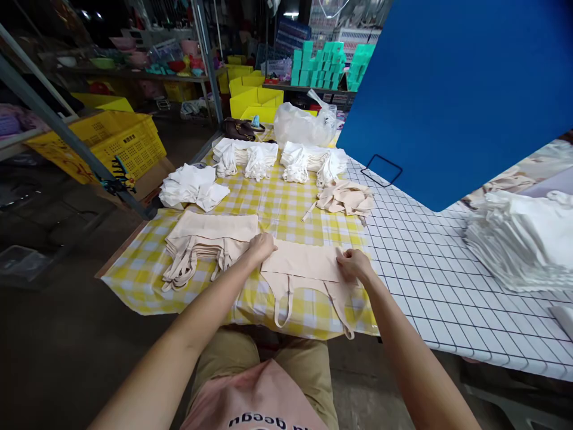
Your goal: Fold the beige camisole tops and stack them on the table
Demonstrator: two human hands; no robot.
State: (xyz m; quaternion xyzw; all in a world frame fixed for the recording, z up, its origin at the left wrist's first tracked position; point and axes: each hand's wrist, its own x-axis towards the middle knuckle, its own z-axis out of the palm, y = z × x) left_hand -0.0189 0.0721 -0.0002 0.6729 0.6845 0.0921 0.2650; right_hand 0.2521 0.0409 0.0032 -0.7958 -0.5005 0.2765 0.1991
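Note:
A beige camisole [302,263] lies spread flat before me, its wide band at the far side and its two straps trailing toward the table's front edge. My left hand [262,246] pinches its upper left corner. At the upper right corner, my right hand [355,264] grips the fabric between thumb and fingers. Just left of my left hand rests a neat stack of beige camisoles [215,228], with straps hanging toward me. Farther back on the right is a crumpled heap of beige garments [347,198].
A yellow checked cloth [277,209] covers the table. White garments lie in a loose pile [192,186] and two stacks, left [244,149] and right [313,155]. A plastic bag [304,125] stands behind. On the right are a blue board [447,101] and a white stack [523,239]; a metal post [76,131] rises left.

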